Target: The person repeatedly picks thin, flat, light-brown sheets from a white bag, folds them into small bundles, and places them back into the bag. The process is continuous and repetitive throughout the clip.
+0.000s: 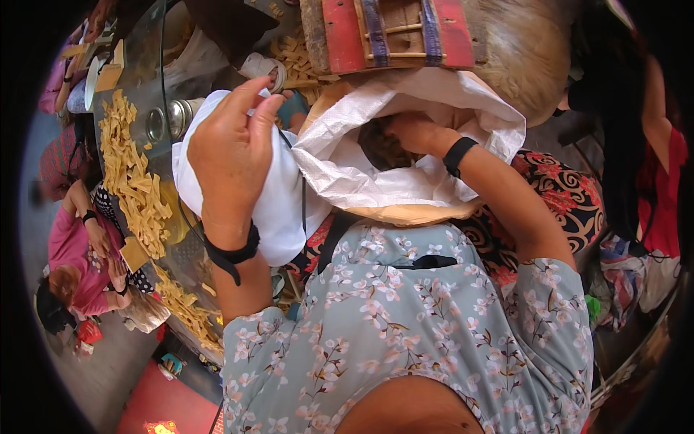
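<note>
A white woven sack with its mouth spread wide lies across my lap. My right hand reaches into it, touching dark brown contents at the bottom; its fingertips are partly hidden, so I cannot tell whether they grip anything. To the left of the sack, my left hand is raised over a white cloth-like item. Its fingers are bent, with a gap between thumb and forefinger, and nothing shows in it. Both wrists wear black bands.
On the left, a glass-topped table carries heaps of tan strips and a glass jar. Beyond it sits a person in pink. A red-and-brown wooden frame with blue straps stands just beyond the sack. More people are at both sides.
</note>
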{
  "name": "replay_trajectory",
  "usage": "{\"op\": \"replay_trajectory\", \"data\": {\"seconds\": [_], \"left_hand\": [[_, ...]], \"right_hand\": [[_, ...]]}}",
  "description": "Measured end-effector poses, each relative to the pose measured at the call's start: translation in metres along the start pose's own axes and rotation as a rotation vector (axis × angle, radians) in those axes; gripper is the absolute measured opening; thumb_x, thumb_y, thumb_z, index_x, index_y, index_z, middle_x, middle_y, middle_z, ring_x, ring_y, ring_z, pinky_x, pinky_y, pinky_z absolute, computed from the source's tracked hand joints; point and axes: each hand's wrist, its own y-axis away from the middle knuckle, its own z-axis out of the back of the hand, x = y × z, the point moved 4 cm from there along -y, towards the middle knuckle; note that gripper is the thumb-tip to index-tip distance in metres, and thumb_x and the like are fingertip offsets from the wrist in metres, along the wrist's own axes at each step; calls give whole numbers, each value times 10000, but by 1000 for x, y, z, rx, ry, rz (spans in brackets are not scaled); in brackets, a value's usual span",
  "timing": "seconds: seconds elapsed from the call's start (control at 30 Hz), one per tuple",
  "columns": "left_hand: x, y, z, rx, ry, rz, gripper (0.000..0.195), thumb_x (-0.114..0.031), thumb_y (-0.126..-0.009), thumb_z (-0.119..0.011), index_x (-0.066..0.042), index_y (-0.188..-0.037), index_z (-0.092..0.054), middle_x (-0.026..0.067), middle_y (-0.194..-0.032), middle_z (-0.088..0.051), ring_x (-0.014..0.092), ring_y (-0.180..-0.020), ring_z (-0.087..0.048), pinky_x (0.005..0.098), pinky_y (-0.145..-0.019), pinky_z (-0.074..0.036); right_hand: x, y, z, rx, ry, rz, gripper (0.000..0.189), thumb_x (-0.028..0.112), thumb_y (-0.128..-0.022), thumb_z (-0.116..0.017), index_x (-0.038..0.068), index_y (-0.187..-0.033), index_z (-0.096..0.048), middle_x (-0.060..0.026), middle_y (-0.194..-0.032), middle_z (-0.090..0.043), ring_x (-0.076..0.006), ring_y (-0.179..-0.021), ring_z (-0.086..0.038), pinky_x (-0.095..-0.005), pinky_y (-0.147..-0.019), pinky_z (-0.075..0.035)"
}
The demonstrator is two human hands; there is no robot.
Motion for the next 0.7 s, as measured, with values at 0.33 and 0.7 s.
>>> {"op": "replay_trajectory", "data": {"seconds": [0.33, 0.7], "left_hand": [[-62, 53, -36, 538, 191, -470, 227, -257, -785, -824, -74, -902, -759, 82, -806, -694, 267, -916, -676, 639, -1126, -359], [-41, 49, -27, 561, -18, -399, 304, -309, -787, -820, -67, -685, -667, 86, -654, -602, 282, -763, -609, 636, -1138, -359]], "right_hand": [[41, 68, -54, 625, -152, -32, 364, 146, -968, -493, -9, -1198, -729, -231, -1147, -744, -370, -1088, -727, -453, -942, -559], [32, 61, -73, 156, 284, -32, 251, 131, -932, -580, 35, -1044, -783, -156, -988, -772, -306, -980, -751, -443, -820, -589]]}}
